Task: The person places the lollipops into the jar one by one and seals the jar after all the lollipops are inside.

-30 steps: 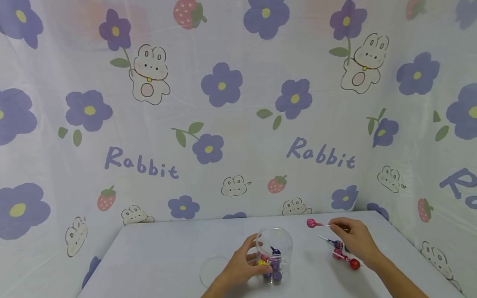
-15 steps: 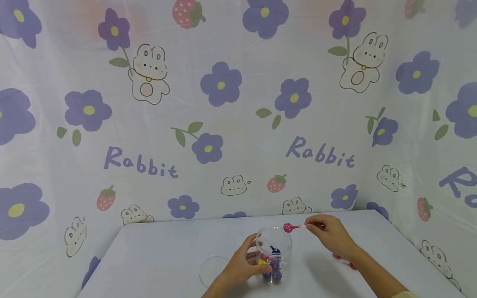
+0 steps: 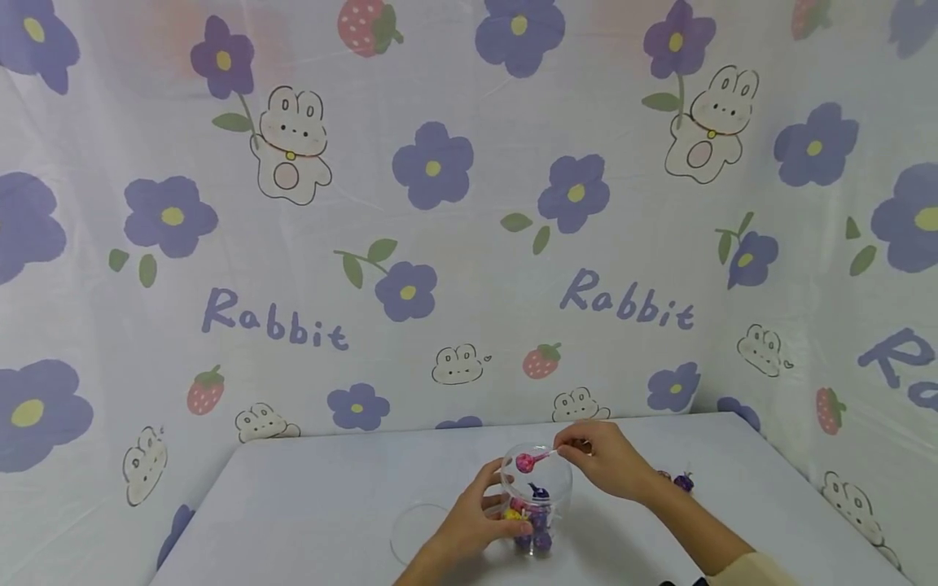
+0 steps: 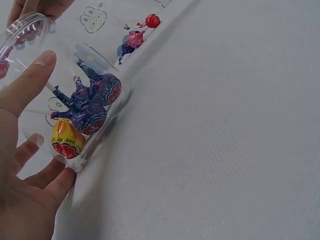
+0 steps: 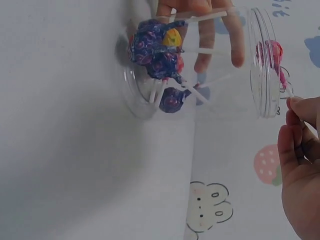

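Observation:
My left hand [image 3: 472,521] grips a clear plastic jar [image 3: 563,487], thumb on one side and fingers around the other. Inside, near the base, are several wrapped lollipops: purple ones [image 5: 150,47] and a yellow one [image 4: 68,137], white sticks pointing toward the mouth. My right hand [image 3: 604,460] pinches a pink lollipop [image 3: 525,463] by the end of its white stick. Its candy head hangs at the jar's open mouth, overlapping the rim in the head view. In the right wrist view the head shows beside the ringed neck [image 5: 267,60].
A clear round lid [image 3: 418,533] lies on the white table [image 3: 315,505], left of the jar. Beyond my right forearm lie loose lollipops, among them a purple one [image 3: 684,482] and a red one [image 4: 152,20]. A printed rabbit-and-flower sheet [image 3: 454,268] hangs behind the table.
My right hand has carried the pink lollipop leftward from above the loose lollipops to the jar's mouth. My left hand has kept its hold on the jar.

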A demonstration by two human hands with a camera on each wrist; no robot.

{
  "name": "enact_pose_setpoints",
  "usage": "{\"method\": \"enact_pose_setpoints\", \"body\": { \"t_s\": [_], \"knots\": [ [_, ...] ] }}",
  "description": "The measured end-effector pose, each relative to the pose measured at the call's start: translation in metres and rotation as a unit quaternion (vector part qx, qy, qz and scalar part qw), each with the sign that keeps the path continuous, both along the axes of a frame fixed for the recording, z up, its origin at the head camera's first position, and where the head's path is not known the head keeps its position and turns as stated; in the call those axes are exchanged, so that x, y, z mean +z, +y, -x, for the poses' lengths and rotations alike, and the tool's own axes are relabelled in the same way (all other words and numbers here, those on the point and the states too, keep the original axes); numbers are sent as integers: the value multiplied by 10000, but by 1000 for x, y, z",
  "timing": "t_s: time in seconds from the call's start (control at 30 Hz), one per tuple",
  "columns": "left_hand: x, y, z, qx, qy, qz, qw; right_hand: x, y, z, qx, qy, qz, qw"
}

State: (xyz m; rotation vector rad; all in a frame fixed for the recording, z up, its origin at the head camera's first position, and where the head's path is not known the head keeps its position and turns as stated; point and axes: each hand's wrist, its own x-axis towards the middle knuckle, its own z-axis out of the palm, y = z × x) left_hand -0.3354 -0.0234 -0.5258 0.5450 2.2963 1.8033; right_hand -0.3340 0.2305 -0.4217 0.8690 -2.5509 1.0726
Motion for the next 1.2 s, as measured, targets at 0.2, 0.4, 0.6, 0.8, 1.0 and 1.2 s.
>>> {"method": "enact_pose_setpoints", "body": {
  "t_s": [0.2,0.4,0.6,0.8,1.0,1.2],
  "knots": [
    [-2,-1,3,-5,8,51,10000,1,-10,3,208,120,-288,9993],
    [-2,-3,3,-98,164,0,9998,-1,-21,8,536,343,-679,9957],
    [-4,-3,4,-230,245,-148,9993,-8,-27,11,612,453,-1004,9920],
    [-3,-3,2,-207,299,-253,9990,-8,-20,9,393,410,-826,9950],
    [-2,-3,0,-129,190,-172,9996,-6,-7,4,283,506,-662,9961],
    [-2,-2,0,-34,76,-31,10000,-4,8,-2,105,496,-562,9971]
  ]
}}
